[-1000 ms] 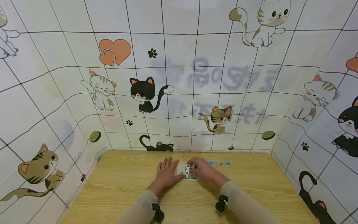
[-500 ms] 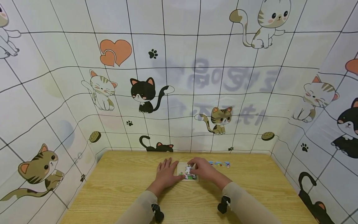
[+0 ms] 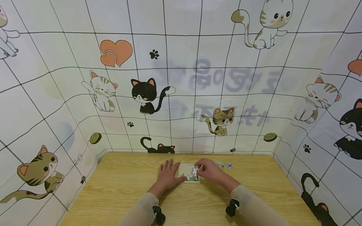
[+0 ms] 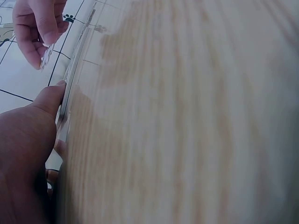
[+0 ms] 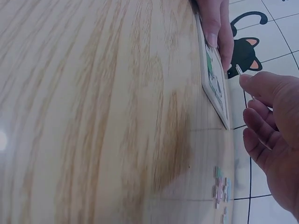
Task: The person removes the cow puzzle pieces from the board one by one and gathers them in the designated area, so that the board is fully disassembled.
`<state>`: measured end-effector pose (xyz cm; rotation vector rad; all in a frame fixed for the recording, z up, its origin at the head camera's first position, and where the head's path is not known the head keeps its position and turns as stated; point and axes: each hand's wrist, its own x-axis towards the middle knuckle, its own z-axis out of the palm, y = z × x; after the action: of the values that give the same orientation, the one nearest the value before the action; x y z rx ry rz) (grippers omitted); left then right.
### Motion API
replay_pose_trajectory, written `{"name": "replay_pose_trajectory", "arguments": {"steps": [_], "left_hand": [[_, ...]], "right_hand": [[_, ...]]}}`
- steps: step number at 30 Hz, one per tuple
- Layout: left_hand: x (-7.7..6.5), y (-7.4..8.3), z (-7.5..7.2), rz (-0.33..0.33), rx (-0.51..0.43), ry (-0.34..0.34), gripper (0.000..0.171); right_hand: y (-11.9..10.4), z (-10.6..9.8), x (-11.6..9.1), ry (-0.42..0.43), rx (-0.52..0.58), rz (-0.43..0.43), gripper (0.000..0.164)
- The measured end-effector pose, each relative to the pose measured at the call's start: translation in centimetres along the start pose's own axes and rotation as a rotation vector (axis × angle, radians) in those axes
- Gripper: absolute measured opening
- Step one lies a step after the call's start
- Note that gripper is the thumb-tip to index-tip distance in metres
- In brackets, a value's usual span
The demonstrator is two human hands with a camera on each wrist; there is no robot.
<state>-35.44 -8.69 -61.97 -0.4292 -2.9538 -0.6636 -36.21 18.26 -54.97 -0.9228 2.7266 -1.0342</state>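
A small wooden jigsaw tray (image 3: 182,169) lies on the table, its lower part filled with printed pieces. My left hand (image 3: 167,174) rests flat at its left side, fingers spread, thumb touching the tray's lower part. Between thumb and fingers, my right hand (image 3: 210,171) pinches a white-patterned puzzle piece (image 3: 194,171) over the tray's right half. The left wrist view shows this puzzle piece (image 4: 46,58) tilted, and in the right wrist view it stands clear of the tray (image 5: 216,91). The right hand partly covers the tray's right edge.
Several loose blue-toned puzzle pieces (image 3: 229,165) lie on the wooden table (image 3: 127,188) to the right of the tray, partly behind the right hand. A cat-printed cloth wall (image 3: 183,94) encloses the table's back and sides.
My right hand has shifted slightly to the right with the pinched puzzle piece, now over the tray's right side. The left hand has stayed in place.
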Motion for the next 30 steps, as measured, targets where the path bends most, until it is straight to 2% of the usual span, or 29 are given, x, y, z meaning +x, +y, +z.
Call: {"name": "replay_pose_trajectory", "arguments": {"steps": [8, 13, 23, 30], "left_hand": [[-0.1, 0.2, -0.2, -0.007, 0.001, -0.005, 0.094], [-0.4, 0.8, -0.7, 0.017, -0.025, 0.015, 0.092], [-0.1, 0.1, -0.2, 0.018, 0.01, 0.017, 0.092], [-0.4, 0.5, -0.6, 0.027, -0.011, 0.021, 0.092]], "right_hand": [[0.5, -0.6, -0.6, 0.035, 0.01, -0.03, 0.036], [0.8, -1.1, -1.1, 0.045, 0.034, -0.042, 0.035], [1.1, -2.2, -2.5, 0.072, 0.019, 0.013, 0.037], [1.7, -3.1, -3.6, 0.09, 0.009, 0.029, 0.039]]}}
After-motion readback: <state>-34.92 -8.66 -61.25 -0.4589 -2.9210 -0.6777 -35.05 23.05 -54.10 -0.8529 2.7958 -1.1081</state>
